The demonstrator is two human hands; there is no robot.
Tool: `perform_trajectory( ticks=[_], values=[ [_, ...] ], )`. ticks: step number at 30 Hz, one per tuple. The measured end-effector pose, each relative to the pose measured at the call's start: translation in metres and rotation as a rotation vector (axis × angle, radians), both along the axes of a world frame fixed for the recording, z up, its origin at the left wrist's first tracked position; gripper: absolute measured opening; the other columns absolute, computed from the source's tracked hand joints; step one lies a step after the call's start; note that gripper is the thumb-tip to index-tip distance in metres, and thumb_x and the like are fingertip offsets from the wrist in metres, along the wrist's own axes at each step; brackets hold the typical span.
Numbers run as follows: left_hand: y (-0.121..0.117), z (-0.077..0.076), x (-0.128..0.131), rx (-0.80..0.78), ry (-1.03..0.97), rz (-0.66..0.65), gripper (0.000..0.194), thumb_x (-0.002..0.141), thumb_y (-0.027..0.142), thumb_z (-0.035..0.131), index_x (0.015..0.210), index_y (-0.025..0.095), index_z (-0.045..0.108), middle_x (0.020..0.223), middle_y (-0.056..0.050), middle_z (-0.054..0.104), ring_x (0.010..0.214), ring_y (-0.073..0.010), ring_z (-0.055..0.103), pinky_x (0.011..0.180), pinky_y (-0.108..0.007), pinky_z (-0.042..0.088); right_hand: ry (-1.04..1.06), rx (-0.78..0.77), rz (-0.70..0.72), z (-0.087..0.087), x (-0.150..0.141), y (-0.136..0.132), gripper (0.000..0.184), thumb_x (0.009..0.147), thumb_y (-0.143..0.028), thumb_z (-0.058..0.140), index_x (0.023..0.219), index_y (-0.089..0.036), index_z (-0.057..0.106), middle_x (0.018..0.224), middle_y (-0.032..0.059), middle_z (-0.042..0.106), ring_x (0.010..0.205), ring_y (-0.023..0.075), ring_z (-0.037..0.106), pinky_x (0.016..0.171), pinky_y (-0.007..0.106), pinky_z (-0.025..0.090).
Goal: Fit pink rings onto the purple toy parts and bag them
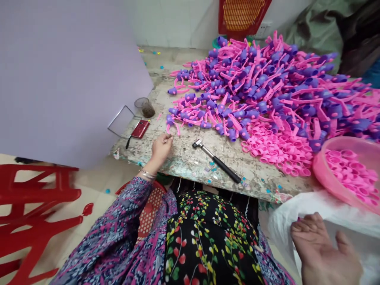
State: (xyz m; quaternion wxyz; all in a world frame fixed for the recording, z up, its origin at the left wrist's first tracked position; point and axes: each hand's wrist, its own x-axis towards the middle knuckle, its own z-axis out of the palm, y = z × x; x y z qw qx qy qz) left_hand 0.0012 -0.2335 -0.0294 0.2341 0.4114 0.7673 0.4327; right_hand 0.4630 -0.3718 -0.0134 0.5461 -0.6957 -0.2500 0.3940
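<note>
My left hand rests near the table's front edge with its fingers curled together; whatever they may hold is hidden. Just beyond it lie purple-and-pink plastic pieces, part of a large heap. A hammer with a black handle lies to its right. At the lower right, my right hand is palm up over a white plastic sack. Its thumb stands apart, the fingers are half bent, and the palm is bare. A tiny pink spot shows by one fingertip, too small to name.
Loose pink rings lie in front of the heap. A pink basin of rings stands at the right edge. A red phone-like object and a wire frame lie left. Red stools stand on the floor.
</note>
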Motion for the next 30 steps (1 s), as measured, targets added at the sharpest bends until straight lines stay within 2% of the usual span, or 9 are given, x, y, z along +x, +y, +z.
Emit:
perform_trajectory(
  ticks=[4,8,10,13,17,20,23,26,30],
  values=[
    [0.041,0.001,-0.004,-0.007,0.250,0.064,0.042,0.081,0.032,0.065,0.119,0.013,0.065,0.123,-0.018,0.061,0.120,-0.0320,0.053,0.105,-0.041,0.036,0.584,-0.011,-0.191,0.003,-0.016,0.013,0.011,0.078,-0.030,0.056,0.079,-0.021,0.061,0.064,-0.0020,0.038,0.049,0.0119,0.036,0.043,0.024,0.033],
    [0.077,0.001,-0.007,-0.181,0.412,0.134,0.066,0.082,0.051,0.063,0.133,0.009,0.055,0.129,-0.026,0.057,0.126,-0.0385,0.050,0.104,-0.046,0.039,0.807,-0.034,-0.139,-0.004,-0.030,0.011,0.020,0.067,-0.021,0.069,0.084,-0.017,0.059,0.060,-0.0059,0.042,0.048,0.0076,0.040,0.043,0.018,0.037],
    [0.088,-0.002,-0.009,-0.213,0.421,0.120,0.065,0.081,0.054,0.062,0.130,0.011,0.057,0.124,-0.025,0.061,0.119,-0.0391,0.055,0.099,-0.047,0.042,0.830,-0.074,-0.132,-0.007,-0.037,0.010,0.025,0.063,-0.021,0.075,0.083,-0.017,0.060,0.057,-0.0069,0.044,0.046,0.0068,0.041,0.042,0.017,0.037],
    [0.094,-0.008,-0.013,-0.171,0.460,0.045,0.055,0.078,0.043,0.066,0.125,0.015,0.059,0.116,-0.019,0.067,0.108,-0.0351,0.062,0.091,-0.042,0.047,0.772,-0.100,-0.039,-0.006,-0.047,0.011,0.031,0.059,-0.024,0.082,0.083,-0.017,0.063,0.056,-0.0068,0.049,0.046,0.0060,0.043,0.042,0.016,0.038],
    [0.079,-0.011,-0.014,-0.102,0.401,0.019,0.050,0.073,0.033,0.070,0.120,0.017,0.061,0.100,-0.012,0.070,0.094,-0.0301,0.066,0.083,-0.038,0.050,0.534,-0.091,0.110,-0.001,-0.057,0.019,0.036,0.059,-0.033,0.086,0.086,-0.017,0.067,0.062,-0.0040,0.059,0.051,0.0066,0.050,0.047,0.016,0.042],
    [0.053,-0.004,-0.013,-0.016,0.106,0.078,0.061,0.066,0.026,0.073,0.125,0.017,0.058,0.092,-0.006,0.068,0.084,-0.0234,0.065,0.080,-0.034,0.051,0.262,-0.108,0.254,-0.001,-0.061,0.033,0.036,0.064,-0.040,0.083,0.089,-0.018,0.069,0.064,-0.0019,0.062,0.052,0.0089,0.053,0.049,0.019,0.042],
    [0.015,0.007,-0.011,0.146,-0.588,0.049,0.049,0.064,0.016,0.069,0.112,0.017,0.062,0.088,-0.003,0.066,0.073,-0.0141,0.062,0.072,-0.024,0.052,-0.125,-0.068,0.461,-0.006,-0.063,0.057,0.030,0.076,-0.045,0.070,0.092,-0.019,0.070,0.069,0.0017,0.065,0.060,0.0152,0.057,0.058,0.028,0.047],
    [-0.027,0.014,-0.004,0.134,-1.249,-0.032,0.034,0.067,0.016,0.060,0.100,0.016,0.064,0.094,-0.010,0.069,0.080,-0.0190,0.066,0.072,-0.031,0.058,-0.621,0.062,0.604,-0.011,-0.064,0.091,0.030,0.084,-0.041,0.057,0.099,-0.019,0.071,0.087,0.0082,0.068,0.077,0.0220,0.062,0.072,0.036,0.050],
    [-0.069,0.009,0.016,0.045,-1.569,0.007,0.035,0.072,0.020,0.052,0.104,0.013,0.064,0.091,-0.015,0.070,0.077,-0.0232,0.068,0.067,-0.037,0.061,-1.115,0.049,0.562,-0.013,-0.068,0.139,0.039,0.091,-0.033,0.047,0.118,-0.013,0.067,0.105,0.0161,0.062,0.087,0.0261,0.060,0.078,0.039,0.047]
  ],
)
